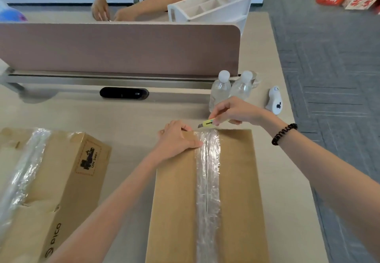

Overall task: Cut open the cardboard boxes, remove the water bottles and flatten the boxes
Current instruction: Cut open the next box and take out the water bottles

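A closed cardboard box [236, 190] lies in front of me, a strip of clear tape [208, 190] running down its middle seam. My left hand [176, 137] presses flat on the box's far left corner, thumb at the tape's edge. My right hand [236, 109] grips a yellow utility knife [207, 123], blade pointing left and hovering just beyond the far end of the tape. A second taped box [61, 180], printed "PICO", sits to the left. Two clear water bottles [230, 90] with white caps stand behind my right hand.
A pink desk divider [119, 47] crosses the back, with a black cable port [124, 93] below it. A white gadget [275, 100] lies near the desk's right edge. Another person's hands [111, 12] and a white organiser [209, 3] are beyond the divider. Grey carpet lies to the right.
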A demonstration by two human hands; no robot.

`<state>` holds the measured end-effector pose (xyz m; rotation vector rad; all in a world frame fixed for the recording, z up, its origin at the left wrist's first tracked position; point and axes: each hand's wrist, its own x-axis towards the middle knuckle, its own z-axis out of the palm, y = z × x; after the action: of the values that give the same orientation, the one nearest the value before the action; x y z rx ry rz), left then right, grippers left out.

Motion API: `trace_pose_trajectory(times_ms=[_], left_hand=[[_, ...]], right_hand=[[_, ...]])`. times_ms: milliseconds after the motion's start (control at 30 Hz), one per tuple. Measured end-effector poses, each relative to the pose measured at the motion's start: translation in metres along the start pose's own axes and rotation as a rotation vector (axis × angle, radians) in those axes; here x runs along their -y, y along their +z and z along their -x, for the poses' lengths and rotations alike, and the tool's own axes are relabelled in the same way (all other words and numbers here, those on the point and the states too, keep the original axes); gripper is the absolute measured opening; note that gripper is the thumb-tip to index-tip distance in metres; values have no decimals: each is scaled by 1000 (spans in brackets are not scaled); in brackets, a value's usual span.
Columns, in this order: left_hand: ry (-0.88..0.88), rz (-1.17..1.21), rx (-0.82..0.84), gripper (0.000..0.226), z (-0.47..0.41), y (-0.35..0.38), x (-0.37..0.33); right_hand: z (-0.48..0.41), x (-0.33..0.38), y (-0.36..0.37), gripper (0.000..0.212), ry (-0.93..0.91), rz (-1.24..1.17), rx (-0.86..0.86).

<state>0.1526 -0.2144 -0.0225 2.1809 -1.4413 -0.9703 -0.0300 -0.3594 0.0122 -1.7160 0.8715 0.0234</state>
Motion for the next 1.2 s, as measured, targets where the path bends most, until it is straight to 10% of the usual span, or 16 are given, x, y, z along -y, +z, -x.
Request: trace_pose_trajectory(times_ms=[1200], left_hand=[[25,67,-108,49,12,5,-8]], right_hand=[[-37,23,-18,12,45,297,261]])
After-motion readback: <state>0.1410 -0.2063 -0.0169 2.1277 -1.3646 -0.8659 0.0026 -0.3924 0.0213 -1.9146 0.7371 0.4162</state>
